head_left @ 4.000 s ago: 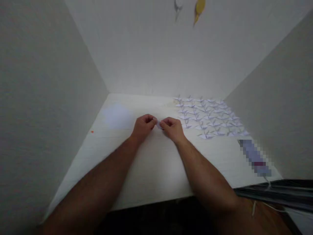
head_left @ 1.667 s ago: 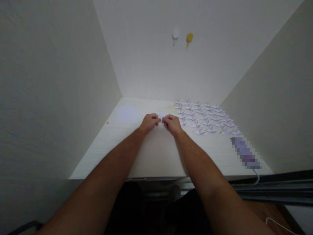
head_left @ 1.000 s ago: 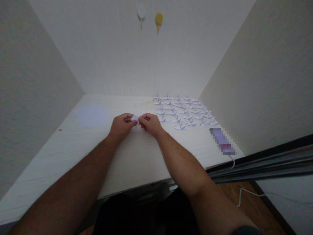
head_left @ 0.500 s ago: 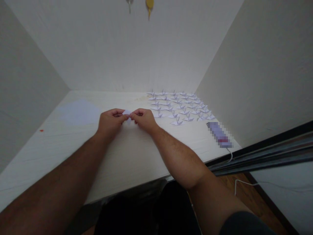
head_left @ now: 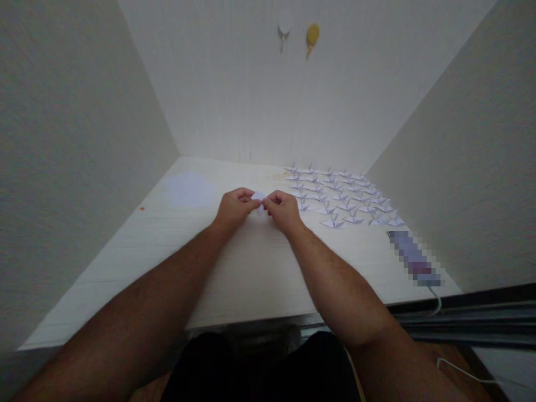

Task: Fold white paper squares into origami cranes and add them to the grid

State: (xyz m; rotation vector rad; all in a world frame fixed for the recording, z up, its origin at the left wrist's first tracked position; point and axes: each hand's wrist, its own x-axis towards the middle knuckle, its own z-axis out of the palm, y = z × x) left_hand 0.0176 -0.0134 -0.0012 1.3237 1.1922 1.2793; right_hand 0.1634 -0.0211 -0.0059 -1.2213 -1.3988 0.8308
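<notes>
Between my two hands is a small piece of folded white paper (head_left: 258,196), pinched at its edges just above the tabletop (head_left: 259,279). My left hand (head_left: 237,206) grips its left side between thumb and fingers. On the other side, my right hand (head_left: 283,209) pinches the paper with thumb and forefinger, the fingertips of both hands nearly touching. The fingers cover much of the paper, so its exact fold cannot be made out. Several rows of white paper cranes (head_left: 333,222) stand to the right of my right hand.
White paper sheets (head_left: 190,188) lie at the back left, with a small orange-red bit (head_left: 142,208) nearby. A blurred-out device (head_left: 412,257) with a white cable (head_left: 438,301) rests near the right edge. Two hooks, one white (head_left: 284,28) and one yellow (head_left: 312,34), are on the back wall.
The camera view has shifted, so everything appears further right and the wall hooks show lower down. Both hands keep their pinch on the folded paper, with little visible change in it.
</notes>
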